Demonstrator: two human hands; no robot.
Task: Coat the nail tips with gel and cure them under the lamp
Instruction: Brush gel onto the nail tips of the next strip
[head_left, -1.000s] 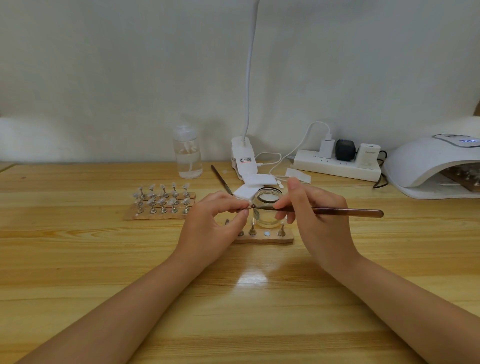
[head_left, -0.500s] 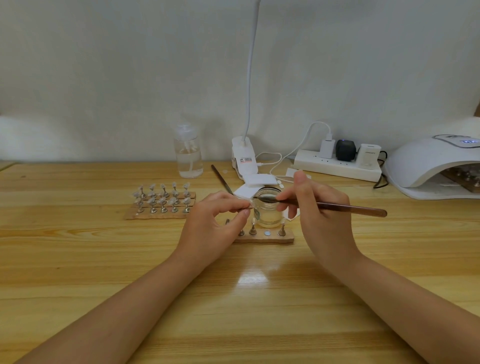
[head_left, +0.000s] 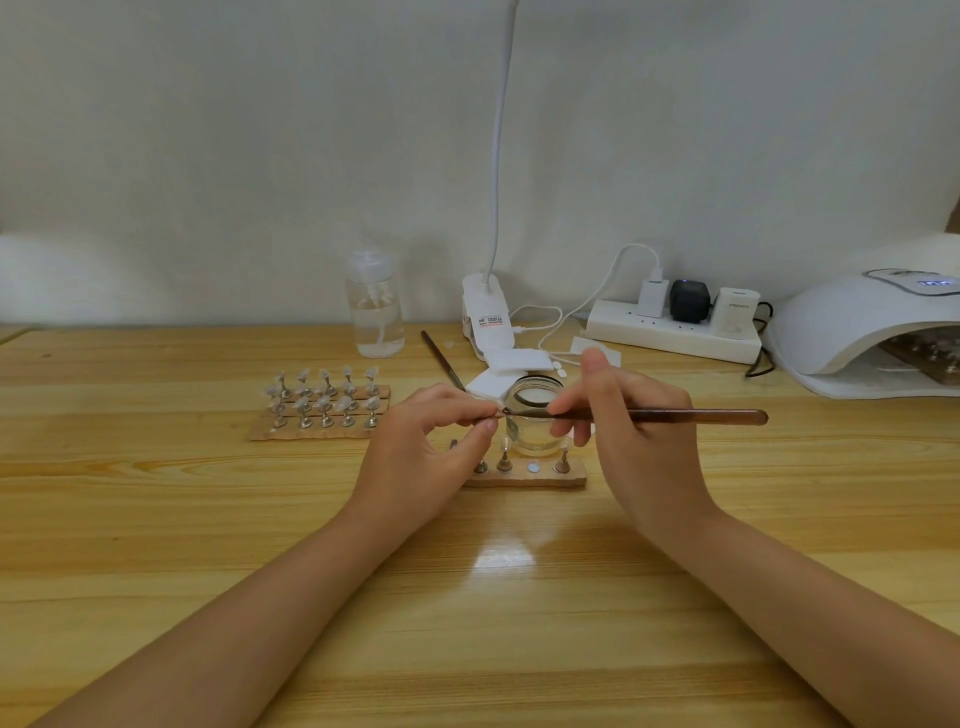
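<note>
Pale wood, white plastic, and one dark brush

The table (head_left: 156, 545) is honey-yellow wood with darker grain lines running left to right, and the wall (head_left: 208, 130) is plain off-white. The brush (head_left: 696, 416) has a dark reddish-brown handle. The jar (head_left: 535, 415) and the far bottle (head_left: 375, 317) are clear glass or plastic. Both peg boards (head_left: 322, 415) are light tan, with silvery pegs. Far right, the lamp (head_left: 852, 327) is white with a blue-lit display; the power strip (head_left: 675, 332) is white, holding one black plug (head_left: 689, 301).
</note>
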